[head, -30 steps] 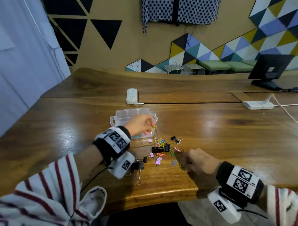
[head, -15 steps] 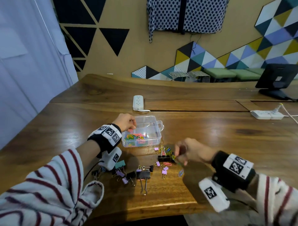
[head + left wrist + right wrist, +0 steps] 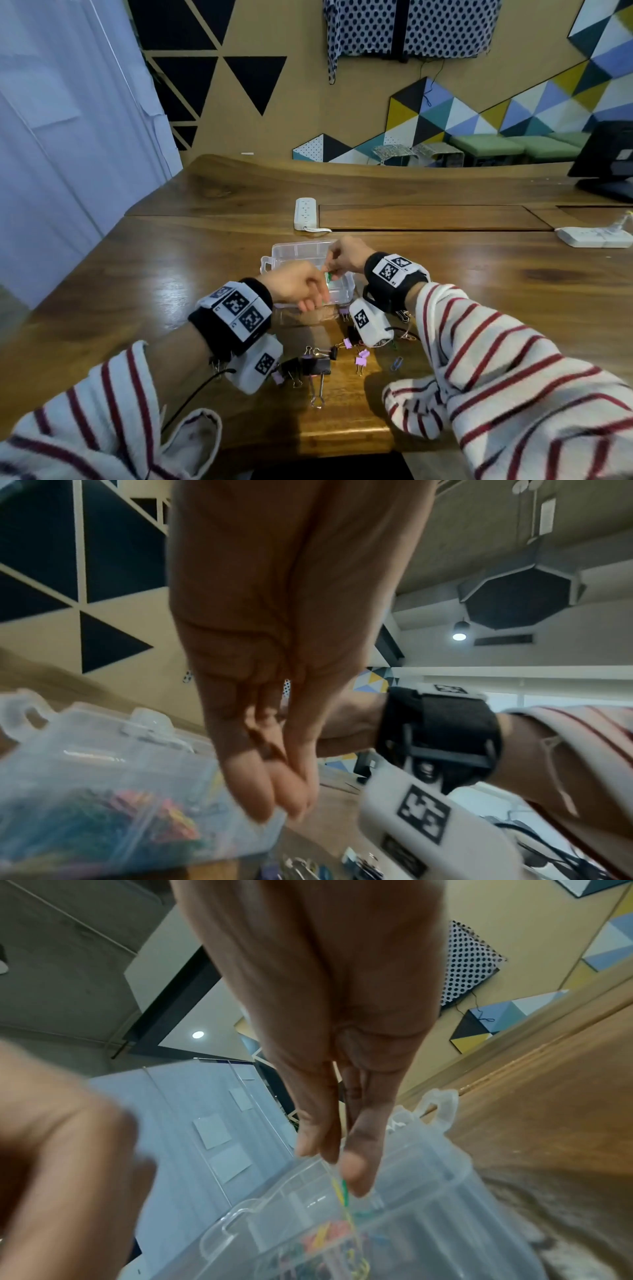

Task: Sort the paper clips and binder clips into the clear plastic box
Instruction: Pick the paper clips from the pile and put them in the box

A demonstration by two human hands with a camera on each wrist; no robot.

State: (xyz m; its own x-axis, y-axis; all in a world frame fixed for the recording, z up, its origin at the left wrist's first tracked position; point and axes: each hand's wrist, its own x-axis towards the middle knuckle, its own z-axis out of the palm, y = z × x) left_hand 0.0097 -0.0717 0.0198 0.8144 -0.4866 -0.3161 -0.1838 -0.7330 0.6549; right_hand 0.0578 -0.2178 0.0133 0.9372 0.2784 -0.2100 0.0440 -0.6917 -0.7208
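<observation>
The clear plastic box (image 3: 291, 248) stands on the wooden table with coloured paper clips (image 3: 137, 815) in its near compartment. My right hand (image 3: 330, 270) hovers over the box and pinches green and yellow paper clips (image 3: 343, 1188) between thumb and fingers, just above the box's rim (image 3: 445, 1177). My left hand (image 3: 313, 301) hangs at the box's near edge with its fingers (image 3: 267, 799) pointing down, fairly straight and close together, nothing seen in them. Black binder clips (image 3: 315, 365), small pink binder clips (image 3: 361, 358) and a blue paper clip (image 3: 397, 363) lie on the table in front of the box.
A white power strip (image 3: 305, 214) lies behind the box, and another (image 3: 594, 237) sits far right beside a dark monitor (image 3: 606, 161). The table's front edge (image 3: 342, 442) runs just below the loose clips. More clips are partly hidden under my right wrist.
My right hand has risen from the loose pile and moved over the box with paper clips pinched. My left hand has shifted from the box's left side to its near edge.
</observation>
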